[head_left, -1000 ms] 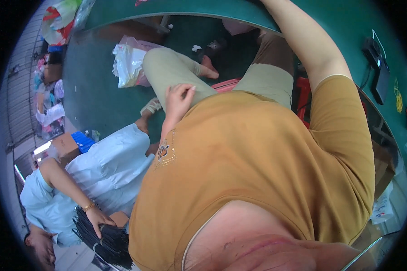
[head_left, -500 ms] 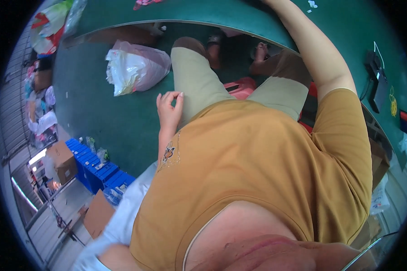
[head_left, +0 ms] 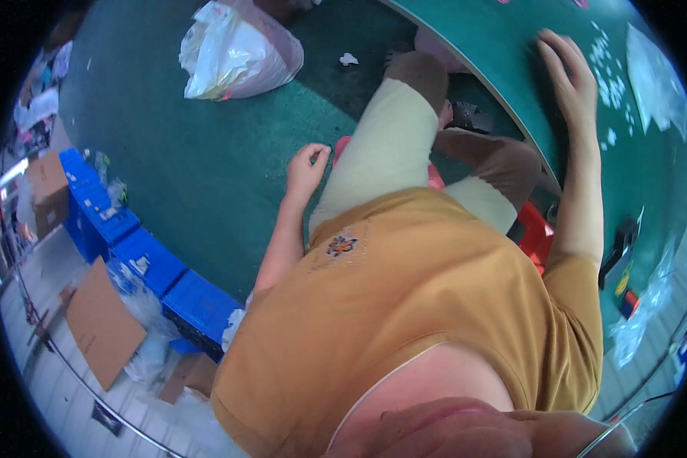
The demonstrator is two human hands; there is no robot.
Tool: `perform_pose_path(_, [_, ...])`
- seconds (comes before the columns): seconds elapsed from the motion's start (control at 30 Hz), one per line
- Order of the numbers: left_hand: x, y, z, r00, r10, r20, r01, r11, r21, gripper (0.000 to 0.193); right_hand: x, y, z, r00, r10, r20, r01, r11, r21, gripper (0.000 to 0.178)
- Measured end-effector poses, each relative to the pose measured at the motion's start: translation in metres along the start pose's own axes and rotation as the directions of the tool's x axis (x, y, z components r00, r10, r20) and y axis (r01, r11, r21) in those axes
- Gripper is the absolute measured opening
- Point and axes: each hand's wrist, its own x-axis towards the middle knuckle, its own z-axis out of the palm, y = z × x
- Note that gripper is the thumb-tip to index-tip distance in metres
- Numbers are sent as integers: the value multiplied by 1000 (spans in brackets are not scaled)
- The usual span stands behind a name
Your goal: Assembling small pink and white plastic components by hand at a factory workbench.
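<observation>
Bits, white, lie scattered on the table at 2 o'clock, ungathered, with little apparently done. At their 9 o'clock the right hand has loose, parted fingers, gripping nothing visible. At 11 o'clock the left hand curls; whether it pinches anything cannot be told.

The top edge seems to clip the bag; white bits near your right hand are too small to name.

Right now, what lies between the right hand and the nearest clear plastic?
In the head view, small white pieces lie scattered on the green table between right hand and plastic.
</observation>
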Motion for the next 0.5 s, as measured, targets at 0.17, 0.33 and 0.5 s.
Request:
perform_pose_path(0.17, [17, -100, 41, 932, -304, 197, 329, 938, -110, 25, 7, -23, 6, 991, -110, 80, 130, 938, -321, 27])
perform_pose_path(0.33, [103, -138, 79, 866, -282, 413, 214, 955, 204, 36, 17, -36, 22, 966, -4, 257, 93, 937, -336, 44])
perform_pose_path(0.5, [209, -185, 156, 768, -262, 585, -28, 898, 439, 34, 20, -33, 17, 942, 39, 334, 86, 932, -352, 49])
